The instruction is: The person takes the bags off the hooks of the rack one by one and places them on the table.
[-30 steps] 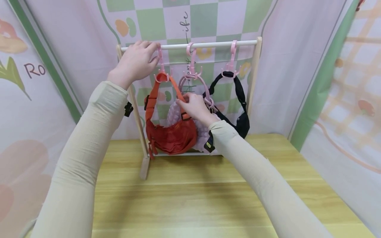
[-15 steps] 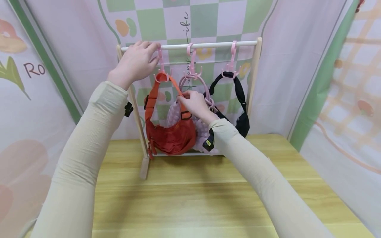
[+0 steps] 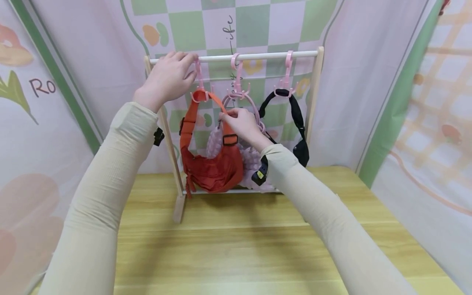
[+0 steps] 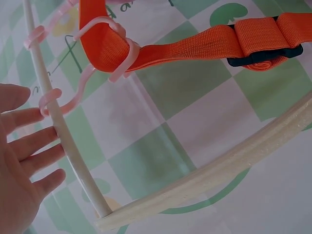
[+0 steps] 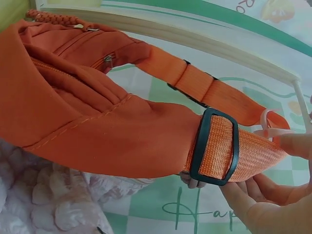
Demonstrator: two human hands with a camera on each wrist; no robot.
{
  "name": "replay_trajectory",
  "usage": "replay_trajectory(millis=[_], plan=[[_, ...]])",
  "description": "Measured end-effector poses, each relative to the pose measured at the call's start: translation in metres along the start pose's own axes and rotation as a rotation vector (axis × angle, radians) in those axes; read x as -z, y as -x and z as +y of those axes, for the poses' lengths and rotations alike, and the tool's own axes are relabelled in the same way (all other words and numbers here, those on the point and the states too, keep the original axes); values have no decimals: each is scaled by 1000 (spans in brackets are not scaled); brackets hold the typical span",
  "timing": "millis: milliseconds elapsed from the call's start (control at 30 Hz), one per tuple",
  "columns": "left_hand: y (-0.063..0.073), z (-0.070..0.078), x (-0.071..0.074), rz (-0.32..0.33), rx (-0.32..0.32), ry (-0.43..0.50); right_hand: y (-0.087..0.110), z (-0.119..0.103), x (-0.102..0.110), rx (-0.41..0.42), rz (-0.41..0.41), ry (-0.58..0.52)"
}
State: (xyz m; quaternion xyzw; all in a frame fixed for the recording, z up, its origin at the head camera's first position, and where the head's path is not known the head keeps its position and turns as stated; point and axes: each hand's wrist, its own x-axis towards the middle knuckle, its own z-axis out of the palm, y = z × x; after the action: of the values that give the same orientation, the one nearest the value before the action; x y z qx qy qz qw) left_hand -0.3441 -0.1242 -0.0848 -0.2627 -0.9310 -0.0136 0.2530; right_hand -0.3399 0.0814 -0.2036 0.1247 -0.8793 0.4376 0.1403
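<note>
Strap (image 3: 223, 111) of our red bag (image 3: 212, 166) runs up-left from right hand (image 3: 241, 125), which pinches it; left hand (image 3: 167, 78), fingers spread, rests on rail (image 3: 254, 55) by its hook (image 3: 200, 84).

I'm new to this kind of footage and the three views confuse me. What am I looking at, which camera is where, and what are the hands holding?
No machine here: a person works with two bare hands. The wide picture comes from a camera on the head; the two close-ups come from cameras on each wrist.

On a wooden table stands a small clothes rack with a white rail. Three pink hooks hang from it, carrying an orange waist bag, a fluffy pale pink bag and a black bag.

The left hand rests on the rail beside the first pink hook, fingers fairly straight. The right hand pinches the orange bag's strap just above its black buckle, as the right wrist view shows up close.
</note>
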Motion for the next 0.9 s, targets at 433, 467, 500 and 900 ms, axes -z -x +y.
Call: replay_trajectory(millis=[433,467,500,900], plan=[[-1,-1,-2,12,-2,0,-1,-7,8,14,36,31],[-1,-2,-2,13,-3,-2,-2,-7,9,14,38,37],[-1,-2,-2,12,-5,-3,-3,-8,10,14,40,39],[-1,-1,1,-1,-7,-10,-8,-16,19,15,39,-3]])
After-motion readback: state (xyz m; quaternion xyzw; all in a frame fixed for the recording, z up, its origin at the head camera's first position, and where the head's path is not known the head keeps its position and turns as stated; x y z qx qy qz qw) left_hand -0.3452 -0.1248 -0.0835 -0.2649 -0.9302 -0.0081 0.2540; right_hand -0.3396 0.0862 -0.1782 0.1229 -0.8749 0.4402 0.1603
